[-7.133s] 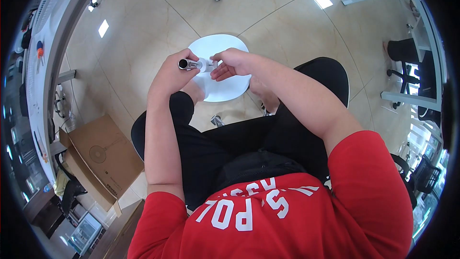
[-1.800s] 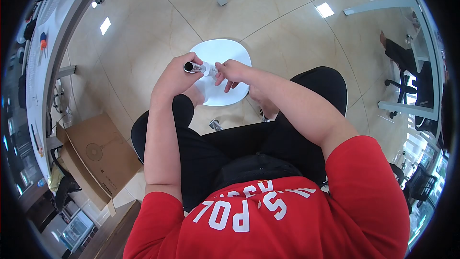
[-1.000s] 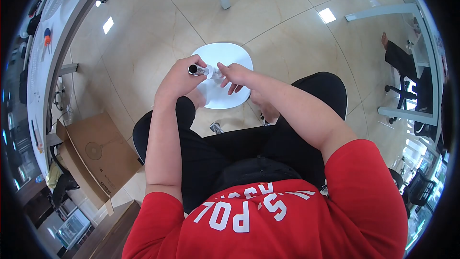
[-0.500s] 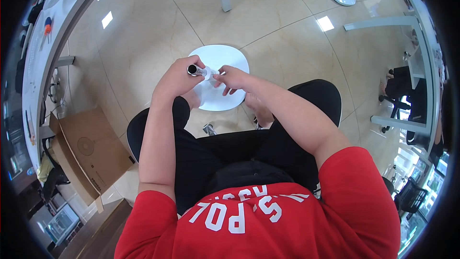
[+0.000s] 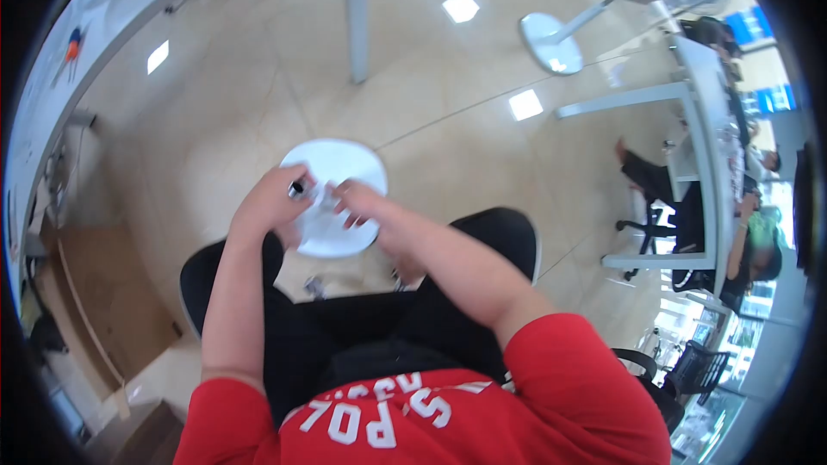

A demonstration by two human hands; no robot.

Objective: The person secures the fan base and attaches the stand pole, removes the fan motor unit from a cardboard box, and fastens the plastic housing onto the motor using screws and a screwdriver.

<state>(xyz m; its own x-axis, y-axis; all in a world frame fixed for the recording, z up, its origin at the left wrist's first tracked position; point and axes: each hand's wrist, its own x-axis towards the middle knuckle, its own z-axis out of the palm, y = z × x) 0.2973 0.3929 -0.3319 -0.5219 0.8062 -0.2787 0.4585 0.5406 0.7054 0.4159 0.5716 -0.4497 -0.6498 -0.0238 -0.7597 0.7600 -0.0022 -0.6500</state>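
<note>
My left hand (image 5: 269, 200) is wrapped round an upright shiny metal tube (image 5: 298, 189) with a dark end facing up at me. Below both hands lies a white round base (image 5: 332, 242) on the floor, between my feet. Just right of the tube, my right hand (image 5: 360, 202) has its fingers curled, thumb and forefinger close to a small pale part beside the tube. Blur hides whether those fingertips grip anything. Where the tube meets the base is hidden.
On the left, a white desk (image 5: 129, 0) carries a red-and-blue tool (image 5: 73, 45), with a cardboard box (image 5: 121, 293) below. A table leg (image 5: 356, 26) stands ahead. Another white-based stand (image 5: 551, 43) is farther right. A seated person (image 5: 749, 267) is at the right-hand desk.
My view has turned up and to the right, so hands, tube and base appear lower and farther left. The right hand looks slightly farther from the tube; the left still grips it.
</note>
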